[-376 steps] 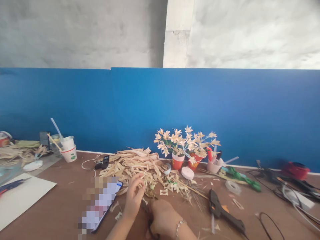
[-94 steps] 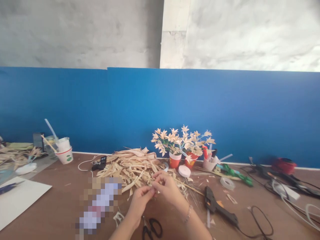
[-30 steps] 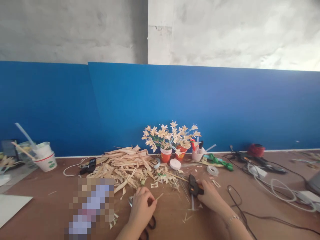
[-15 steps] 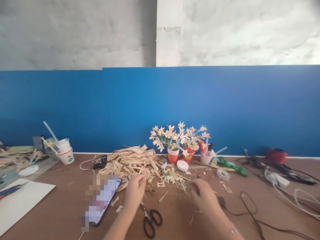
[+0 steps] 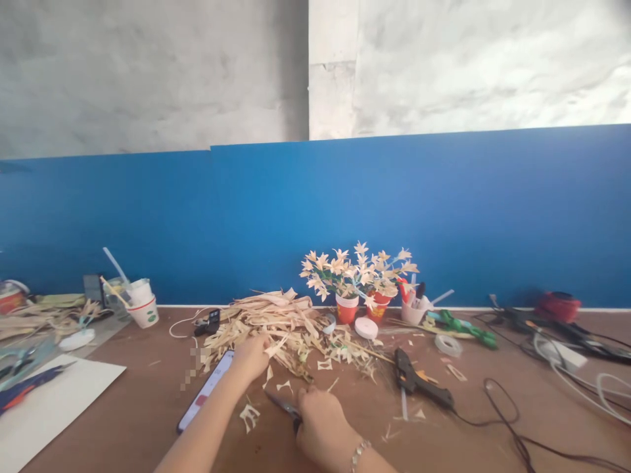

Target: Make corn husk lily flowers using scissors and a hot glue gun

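My left hand (image 5: 251, 359) reaches into the front of a pile of dried corn husks (image 5: 276, 315), its fingers pinched on a pale husk piece (image 5: 277, 346). My right hand (image 5: 323, 420) is wrapped round the handles of a pair of scissors (image 5: 282, 403) low over the table; the blades point left and away from me. Fingers cover most of the handles. Cut husk scraps (image 5: 250, 417) lie just left of the blades. Right of my right hand rests a black glue gun (image 5: 419, 384), untouched, with a clear glue stick under it.
Husk flowers (image 5: 340, 266) stand in red cups (image 5: 346, 310) at the back. A phone (image 5: 206, 393) lies beside my left forearm. White tape (image 5: 366, 327) and clear tape (image 5: 448, 345) rolls lie right of the pile. Cables (image 5: 507, 410) spread across the right side. Paper cups (image 5: 144, 311) stand back left.
My right hand has left the glue gun and moved left onto the scissors, which lay on the table. My left hand let go of a thin strip and moved to the husk pile.
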Demonstrator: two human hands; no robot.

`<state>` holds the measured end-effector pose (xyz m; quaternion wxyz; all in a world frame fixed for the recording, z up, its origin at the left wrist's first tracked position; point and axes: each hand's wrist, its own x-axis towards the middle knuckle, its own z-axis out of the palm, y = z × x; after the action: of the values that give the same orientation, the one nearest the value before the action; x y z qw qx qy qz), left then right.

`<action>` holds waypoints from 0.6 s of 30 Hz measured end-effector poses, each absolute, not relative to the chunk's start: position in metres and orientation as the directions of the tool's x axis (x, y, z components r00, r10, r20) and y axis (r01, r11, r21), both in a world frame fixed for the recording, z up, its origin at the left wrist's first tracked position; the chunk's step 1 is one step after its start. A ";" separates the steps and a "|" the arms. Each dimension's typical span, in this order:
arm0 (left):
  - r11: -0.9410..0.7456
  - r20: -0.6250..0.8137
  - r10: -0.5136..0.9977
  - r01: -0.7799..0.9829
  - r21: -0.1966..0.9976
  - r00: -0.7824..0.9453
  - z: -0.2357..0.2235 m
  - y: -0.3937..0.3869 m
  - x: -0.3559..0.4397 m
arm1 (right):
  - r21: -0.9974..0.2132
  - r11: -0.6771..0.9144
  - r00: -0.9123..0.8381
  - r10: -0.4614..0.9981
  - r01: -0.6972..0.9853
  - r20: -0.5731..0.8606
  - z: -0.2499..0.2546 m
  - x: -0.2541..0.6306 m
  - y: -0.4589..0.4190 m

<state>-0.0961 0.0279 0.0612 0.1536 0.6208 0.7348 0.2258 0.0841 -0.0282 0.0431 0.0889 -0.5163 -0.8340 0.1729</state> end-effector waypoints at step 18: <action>-0.086 0.105 0.989 0.173 0.981 -0.102 0.066 -0.002 -0.064 | -0.942 -0.298 -0.541 0.823 -0.155 -0.171 0.018 0.122 -0.003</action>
<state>-0.0643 -0.0020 0.0659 0.4028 0.5354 0.5428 0.5064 0.1219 -0.0025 0.0178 0.3353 -0.3419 -0.4883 0.7295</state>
